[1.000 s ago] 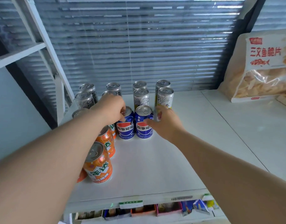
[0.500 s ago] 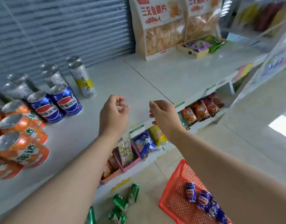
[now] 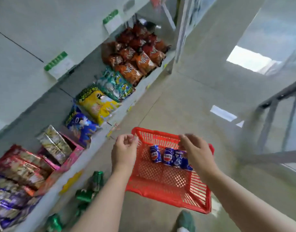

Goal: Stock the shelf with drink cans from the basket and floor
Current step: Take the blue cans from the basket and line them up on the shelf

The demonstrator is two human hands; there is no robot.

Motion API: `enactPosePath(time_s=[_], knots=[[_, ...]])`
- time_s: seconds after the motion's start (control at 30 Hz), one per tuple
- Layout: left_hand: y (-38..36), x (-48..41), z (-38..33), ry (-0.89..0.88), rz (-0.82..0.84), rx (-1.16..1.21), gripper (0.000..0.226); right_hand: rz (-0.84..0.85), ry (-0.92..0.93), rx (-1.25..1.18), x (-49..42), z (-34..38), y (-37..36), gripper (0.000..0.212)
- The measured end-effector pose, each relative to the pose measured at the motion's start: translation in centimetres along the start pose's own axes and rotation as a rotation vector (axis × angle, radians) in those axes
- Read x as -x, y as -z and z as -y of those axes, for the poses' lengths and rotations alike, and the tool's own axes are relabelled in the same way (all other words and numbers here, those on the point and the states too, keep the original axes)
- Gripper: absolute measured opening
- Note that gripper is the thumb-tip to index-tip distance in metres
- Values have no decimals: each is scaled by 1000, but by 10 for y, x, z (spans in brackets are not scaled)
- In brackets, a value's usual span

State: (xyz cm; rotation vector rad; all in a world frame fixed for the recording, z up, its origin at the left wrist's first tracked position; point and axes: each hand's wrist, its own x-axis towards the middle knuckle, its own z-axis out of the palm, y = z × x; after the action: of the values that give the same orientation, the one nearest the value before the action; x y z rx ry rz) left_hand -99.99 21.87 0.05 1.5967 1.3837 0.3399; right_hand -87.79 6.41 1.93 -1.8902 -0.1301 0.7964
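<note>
- Now the view has swung down from the shelf top, where the blue cans were set, to the floor.
- Both hands are empty: the left hand (image 3: 124, 152) loosely curled, the right hand (image 3: 196, 152) half open, fingers spread, both above the red basket (image 3: 162, 193).
- Blue cans (image 3: 168, 156) lie inside the basket, under the right hand.
- Green cans (image 3: 92, 188) lie on the floor beside the lower shelf.
- Judging by this, the next pickup is starting.

A pale grey floor (image 3: 185, 97) is marked by bright patches of light (image 3: 249, 60). White shelves (image 3: 26, 30) along the left are filled with snack bags (image 3: 132, 52). A dark metal frame (image 3: 278, 114) is seen at right.
</note>
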Motion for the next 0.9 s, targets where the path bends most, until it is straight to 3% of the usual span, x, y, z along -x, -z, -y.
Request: enactPosePath(time_s=[0.27, 0.57, 0.77, 0.9], knots=[[-133, -9, 116, 254, 200, -65, 15, -56, -262, 169, -64, -170, 31, 26], [-235, -96, 242, 302, 280, -203, 39, -55, -341, 286, -156, -307, -27, 31], [-275, -133, 310, 421, 228, -291, 87, -75, -350, 270, -196, -360, -73, 33], [-295, -141, 324, 434, 206, -285, 73, -186, -307, 331, -217, -364, -100, 32]])
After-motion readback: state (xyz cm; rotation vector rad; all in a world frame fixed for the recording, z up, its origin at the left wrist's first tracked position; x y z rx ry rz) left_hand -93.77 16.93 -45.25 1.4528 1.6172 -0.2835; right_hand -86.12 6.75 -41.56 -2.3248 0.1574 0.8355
